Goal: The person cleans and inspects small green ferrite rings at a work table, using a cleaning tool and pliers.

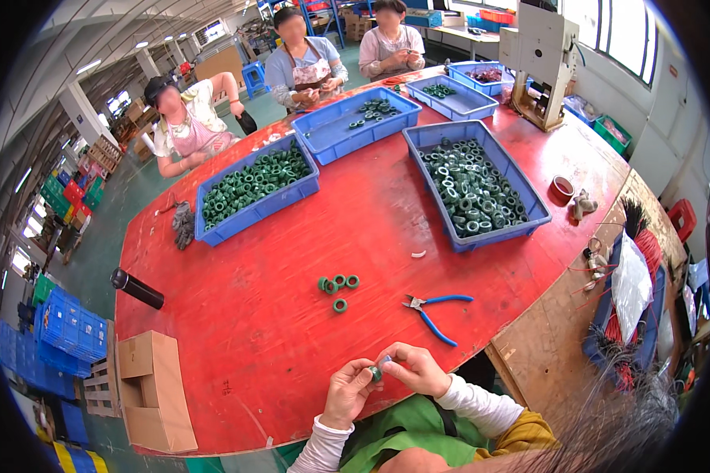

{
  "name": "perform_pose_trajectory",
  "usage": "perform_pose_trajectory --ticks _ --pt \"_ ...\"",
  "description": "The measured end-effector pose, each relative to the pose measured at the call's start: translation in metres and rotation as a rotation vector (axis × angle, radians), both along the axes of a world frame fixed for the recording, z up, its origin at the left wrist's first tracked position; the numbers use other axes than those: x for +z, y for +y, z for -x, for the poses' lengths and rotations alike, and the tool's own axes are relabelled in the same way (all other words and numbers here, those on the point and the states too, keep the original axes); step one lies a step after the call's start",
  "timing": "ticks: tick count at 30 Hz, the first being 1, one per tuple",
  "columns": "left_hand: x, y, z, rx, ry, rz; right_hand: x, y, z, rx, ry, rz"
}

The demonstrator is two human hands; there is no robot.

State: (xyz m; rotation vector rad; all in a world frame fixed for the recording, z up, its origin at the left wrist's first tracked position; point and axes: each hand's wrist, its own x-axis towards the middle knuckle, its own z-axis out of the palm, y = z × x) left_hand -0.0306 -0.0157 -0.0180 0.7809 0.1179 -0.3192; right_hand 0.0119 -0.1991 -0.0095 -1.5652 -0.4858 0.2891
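Observation:
At the near edge of the red table, my left hand (350, 392) pinches a small dark green ring (376, 374) between thumb and fingers. My right hand (420, 370) is closed right beside it, its fingertips on a small pale bluish piece (384, 361) at the ring's upper side. What that piece is cannot be made out. Beyond my hands, several loose green rings (340, 305) lie in a little cluster. A pair of cutting pliers (436, 299) with blue handles rests to the right, its jaws pointing left.
Blue trays (503, 238) of green rings stand farther back on the red table (276, 347). A black bottle (138, 288) and cardboard box (156, 394) are at left, a tape roll (562, 189) and press-like machine (538, 63) at right. Three people (304, 63) sit across.

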Motion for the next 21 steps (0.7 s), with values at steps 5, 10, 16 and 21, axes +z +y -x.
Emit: perform_pose_trajectory --ticks 5,10,16,21 --pt "0.0 0.008 -0.001 -0.031 -0.017 -0.053 0.027 -0.01 -0.017 0.13 -0.164 0.1" --pt "-0.002 0.012 0.0 -0.083 -0.038 -0.02 0.035 -0.014 -0.031 0.351 -0.086 0.062" --pt "0.0 0.021 -0.002 -0.147 -0.044 0.041 0.043 -0.022 -0.053 0.479 -0.347 0.167" --pt "-0.001 0.017 0.001 -0.194 -0.042 0.115 0.04 -0.022 -0.055 0.499 -0.774 0.418"
